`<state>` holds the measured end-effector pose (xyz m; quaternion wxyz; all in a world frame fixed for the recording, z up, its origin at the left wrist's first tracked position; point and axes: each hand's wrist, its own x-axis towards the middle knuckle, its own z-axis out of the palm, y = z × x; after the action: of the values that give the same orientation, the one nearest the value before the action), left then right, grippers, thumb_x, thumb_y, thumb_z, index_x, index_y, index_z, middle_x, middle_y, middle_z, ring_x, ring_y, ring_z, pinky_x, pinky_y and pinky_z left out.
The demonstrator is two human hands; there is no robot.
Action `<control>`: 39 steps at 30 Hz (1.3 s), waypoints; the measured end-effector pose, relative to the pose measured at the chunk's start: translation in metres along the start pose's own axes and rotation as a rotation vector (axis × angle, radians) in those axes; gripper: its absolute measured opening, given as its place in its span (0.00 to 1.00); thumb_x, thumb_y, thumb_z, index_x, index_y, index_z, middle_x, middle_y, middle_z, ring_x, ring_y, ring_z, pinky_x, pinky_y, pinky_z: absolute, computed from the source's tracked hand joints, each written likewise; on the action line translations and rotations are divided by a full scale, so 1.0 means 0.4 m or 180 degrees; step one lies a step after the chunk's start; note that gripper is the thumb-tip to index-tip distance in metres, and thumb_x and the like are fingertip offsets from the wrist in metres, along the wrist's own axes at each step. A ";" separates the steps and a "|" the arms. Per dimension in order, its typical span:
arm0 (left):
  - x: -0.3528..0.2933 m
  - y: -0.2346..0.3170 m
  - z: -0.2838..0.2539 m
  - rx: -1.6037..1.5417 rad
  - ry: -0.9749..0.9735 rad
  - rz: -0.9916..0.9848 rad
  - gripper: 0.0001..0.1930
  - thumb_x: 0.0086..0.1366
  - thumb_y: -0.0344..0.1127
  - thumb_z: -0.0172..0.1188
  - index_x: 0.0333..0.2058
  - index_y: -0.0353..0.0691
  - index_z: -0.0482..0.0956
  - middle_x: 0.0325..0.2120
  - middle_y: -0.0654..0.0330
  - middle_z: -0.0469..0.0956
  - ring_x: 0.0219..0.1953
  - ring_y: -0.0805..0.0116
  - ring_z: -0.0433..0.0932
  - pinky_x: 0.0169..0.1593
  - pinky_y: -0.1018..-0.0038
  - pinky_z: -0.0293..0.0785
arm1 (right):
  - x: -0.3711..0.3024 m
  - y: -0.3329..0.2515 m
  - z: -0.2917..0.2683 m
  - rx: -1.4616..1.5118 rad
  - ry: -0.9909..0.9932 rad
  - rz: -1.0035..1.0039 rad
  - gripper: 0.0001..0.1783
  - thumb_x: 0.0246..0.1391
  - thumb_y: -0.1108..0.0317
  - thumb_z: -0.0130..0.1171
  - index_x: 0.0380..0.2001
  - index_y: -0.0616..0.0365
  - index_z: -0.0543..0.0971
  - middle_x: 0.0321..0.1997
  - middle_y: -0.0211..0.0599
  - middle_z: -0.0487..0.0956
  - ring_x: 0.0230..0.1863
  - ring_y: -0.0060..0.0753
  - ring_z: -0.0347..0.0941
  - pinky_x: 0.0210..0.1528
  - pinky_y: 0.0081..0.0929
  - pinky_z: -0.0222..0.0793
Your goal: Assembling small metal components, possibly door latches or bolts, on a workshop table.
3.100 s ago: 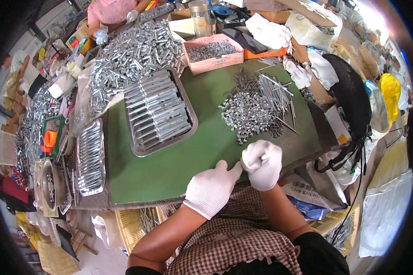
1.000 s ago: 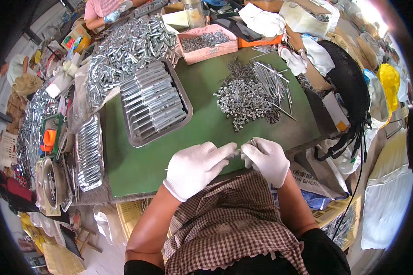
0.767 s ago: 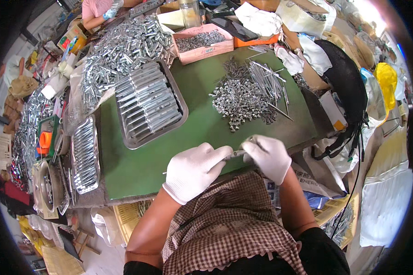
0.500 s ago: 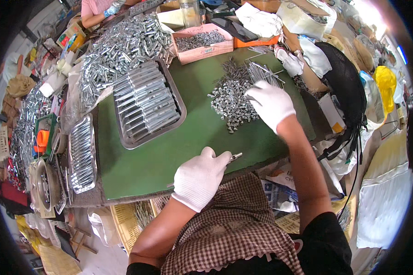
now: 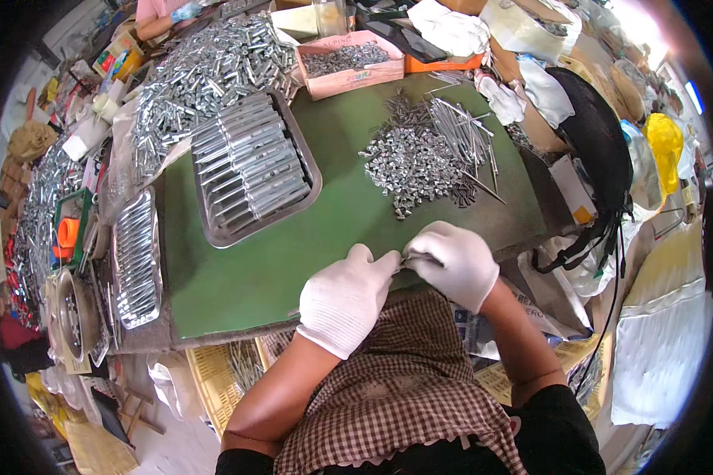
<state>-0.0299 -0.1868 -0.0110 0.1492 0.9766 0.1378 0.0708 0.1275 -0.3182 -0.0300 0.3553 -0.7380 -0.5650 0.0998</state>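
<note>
In a white knit glove, my left hand is closed near the front edge of the green work mat. Between its thumb and fingers is a short metal tube, mostly hidden now. My right hand, also gloved, meets it fingertip to fingertip, its fingers pinched at the tube's end; what they hold is too covered to name. Beyond the hands lies a heap of small cone-shaped metal pieces, with dark screws behind it and long thin metal rods at its right.
A metal tray of neatly stacked tubular parts stands left of centre, a second, smaller tray farther left. Behind are a big pile of loose metal parts and a pink box of small pieces. A person's blue-gloved hand shows at the far left.
My right hand has come from the heap of cone-shaped pieces back to my left hand, and their fingertips now meet at the tube. The left hand has stayed nearly in place.
</note>
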 end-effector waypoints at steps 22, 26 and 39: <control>-0.004 0.015 0.014 -0.0034 0.0137 -0.0076 0.10 0.61 0.37 0.60 0.42 0.55 0.79 0.26 0.59 0.72 0.22 0.58 0.76 0.26 0.64 0.74 | 0.047 0.076 -0.034 -0.1387 0.0746 0.1058 0.07 0.48 0.65 0.64 0.28 0.54 0.79 0.32 0.38 0.77 0.36 0.44 0.76 0.38 0.36 0.71; -0.004 0.014 0.012 -0.0009 0.0026 -0.0132 0.10 0.62 0.37 0.59 0.43 0.54 0.79 0.26 0.58 0.72 0.22 0.57 0.76 0.26 0.64 0.73 | 0.004 0.032 -0.026 -0.0396 0.0474 0.0380 0.04 0.46 0.71 0.64 0.28 0.56 0.79 0.30 0.37 0.76 0.32 0.41 0.75 0.35 0.33 0.70; -0.010 0.014 0.010 -0.0069 0.0176 0.0029 0.11 0.62 0.37 0.59 0.44 0.50 0.80 0.26 0.58 0.72 0.23 0.58 0.77 0.27 0.65 0.74 | -0.020 -0.017 0.006 -0.0119 -0.0088 0.0424 0.06 0.47 0.70 0.62 0.30 0.53 0.77 0.31 0.38 0.77 0.33 0.46 0.76 0.34 0.39 0.73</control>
<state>-0.0315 -0.1942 -0.0134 0.1555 0.9732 0.1367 0.0998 0.1182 -0.3237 -0.0293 0.3262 -0.7790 -0.5212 0.1228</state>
